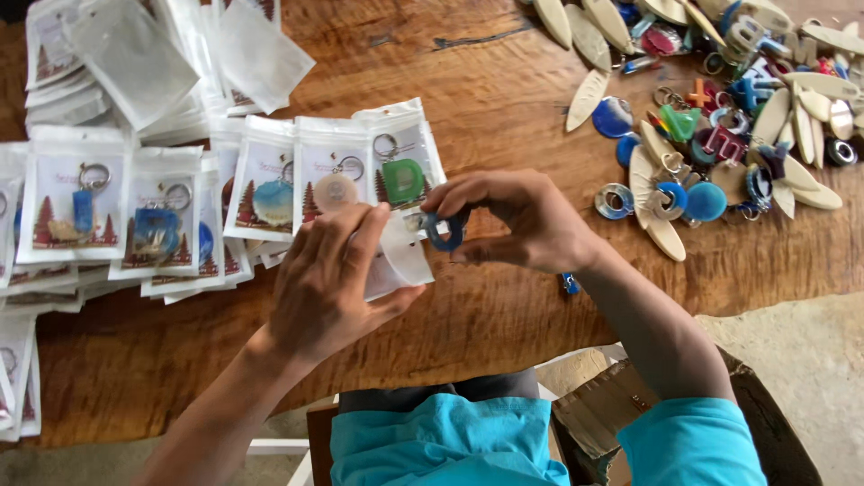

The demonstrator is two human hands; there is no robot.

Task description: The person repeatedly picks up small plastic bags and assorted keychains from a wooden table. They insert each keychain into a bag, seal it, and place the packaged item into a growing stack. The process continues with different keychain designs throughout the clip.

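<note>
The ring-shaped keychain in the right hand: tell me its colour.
Blue keychain, pinched by the right hand; head view.

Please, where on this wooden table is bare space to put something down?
Free: the wooden table strip between the packaged keychains and the loose keychain pile; also the near edge below the left hand and right hand. Crowded: the left side and the upper right corner.

One head-worn camera looks steeply down, close over the wooden table (pixel 504 99), probably from a seated person.
</note>
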